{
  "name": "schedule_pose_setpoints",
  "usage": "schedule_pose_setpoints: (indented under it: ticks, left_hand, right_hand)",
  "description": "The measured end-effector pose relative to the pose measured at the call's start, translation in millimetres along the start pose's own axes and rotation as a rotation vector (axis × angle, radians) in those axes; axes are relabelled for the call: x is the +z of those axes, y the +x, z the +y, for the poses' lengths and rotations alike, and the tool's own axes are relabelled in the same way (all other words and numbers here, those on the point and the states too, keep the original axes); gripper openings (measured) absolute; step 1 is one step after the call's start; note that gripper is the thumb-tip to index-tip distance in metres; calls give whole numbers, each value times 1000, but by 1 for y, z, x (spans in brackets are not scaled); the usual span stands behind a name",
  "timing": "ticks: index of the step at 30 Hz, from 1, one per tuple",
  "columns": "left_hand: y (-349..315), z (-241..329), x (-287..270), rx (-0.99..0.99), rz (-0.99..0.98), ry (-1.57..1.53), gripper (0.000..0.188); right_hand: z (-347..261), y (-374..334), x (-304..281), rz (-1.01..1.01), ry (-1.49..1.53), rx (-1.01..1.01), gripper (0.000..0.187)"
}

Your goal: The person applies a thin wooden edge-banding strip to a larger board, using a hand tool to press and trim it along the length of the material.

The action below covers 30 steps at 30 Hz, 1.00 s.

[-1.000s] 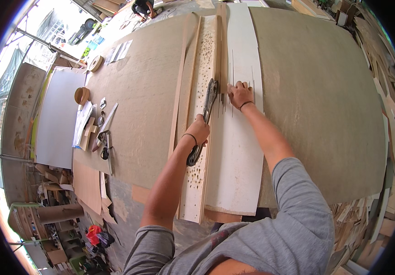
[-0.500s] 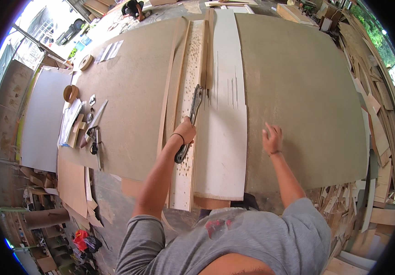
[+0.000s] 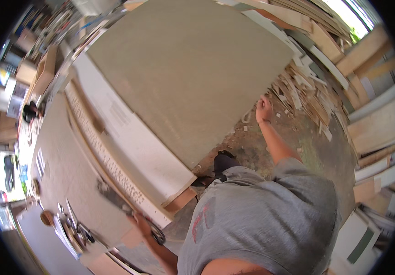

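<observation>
My left hand (image 3: 139, 224), low in the view, is closed around a long dark grey metal tool (image 3: 115, 197). Motion smears the tool, but a looped end shows just past the hand. It crosses the near end of a long pale strip with many small dots (image 3: 122, 181). Out to the right, beside the corner of a large brown-grey board (image 3: 193, 73), my right hand (image 3: 264, 110) hangs with loosely bent fingers and nothing visible in it. A white panel (image 3: 128, 123) lies between the dotted strip and that board.
Scrap wood strips (image 3: 298, 91) are heaped past the board's right edge, over a littered floor (image 3: 316, 156). Leaning boards (image 3: 376, 128) stand at the far right. Scissors (image 3: 85, 231) and a tape roll (image 3: 47, 217) lie on the left. Another person (image 3: 32, 112) is at the far left.
My view has swung to the right, so the boards now slant across it. My left hand, still gripping the tool, is off the dotted strip's middle and lower down. My right hand has left the board's surface.
</observation>
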State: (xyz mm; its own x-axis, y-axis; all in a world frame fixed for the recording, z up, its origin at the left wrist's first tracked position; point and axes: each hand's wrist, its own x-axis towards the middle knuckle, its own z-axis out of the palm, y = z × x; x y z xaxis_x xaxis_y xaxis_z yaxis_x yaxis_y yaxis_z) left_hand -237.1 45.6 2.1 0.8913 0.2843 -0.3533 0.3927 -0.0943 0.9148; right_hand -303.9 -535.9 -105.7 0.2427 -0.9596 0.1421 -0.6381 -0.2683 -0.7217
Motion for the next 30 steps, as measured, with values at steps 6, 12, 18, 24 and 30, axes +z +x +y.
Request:
schedule_pose_setpoints:
  ticks: [6, 12, 18, 24, 30]
  left_hand:
    - [-78, -70, -17, -14, 653, 2, 15]
    - [-202, -179, -30, -399, 1186, 95, 21]
    - [-281, -224, 40, -664, 1335, 128, 30]
    - [-312, -213, 98, -661, 1318, -39, 36]
    - [-294, -221, 76, -425, 1333, -144, 41]
  right_hand:
    - [8, 130, -47, -19, 415, 816, 52]
    - [47, 213, -20, -322, 990, 744, 83]
    - [52, 230, -19, -270, 814, 630, 67]
    - [126, 289, 26, -311, 553, 660, 74]
    - [93, 277, 13, -403, 353, 664, 83]
